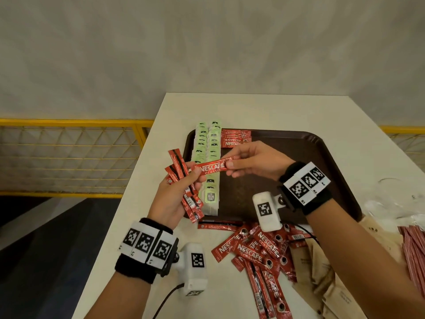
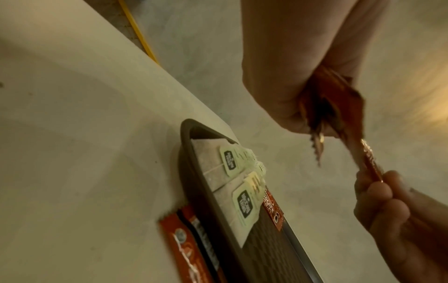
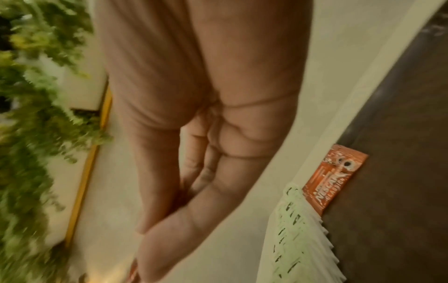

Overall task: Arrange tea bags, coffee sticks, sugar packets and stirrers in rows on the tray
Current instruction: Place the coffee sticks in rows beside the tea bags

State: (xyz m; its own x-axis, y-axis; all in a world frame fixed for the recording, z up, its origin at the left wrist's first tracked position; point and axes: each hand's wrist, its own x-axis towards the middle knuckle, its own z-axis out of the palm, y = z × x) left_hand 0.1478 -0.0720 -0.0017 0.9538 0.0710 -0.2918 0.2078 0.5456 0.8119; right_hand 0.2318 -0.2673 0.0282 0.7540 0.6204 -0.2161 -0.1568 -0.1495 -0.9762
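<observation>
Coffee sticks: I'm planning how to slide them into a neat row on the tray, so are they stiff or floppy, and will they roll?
Probably light and fairly stiff: the coffee stick stays straight though held only at its ends by the hands. Flat, so unlikely to roll. The glossy wrappers in the loose pile may slip over each other.

Red coffee sticks [image 1: 257, 247], green-tagged tea bags [image 1: 208, 157], brown tray [image 1: 305, 146].

Left hand [image 1: 174, 194] grips a fanned bundle, right hand [image 1: 250, 161] pinches one stick's end, both raised

Tea bags [image 1: 208, 157] left on tray [image 1: 299, 143]
</observation>
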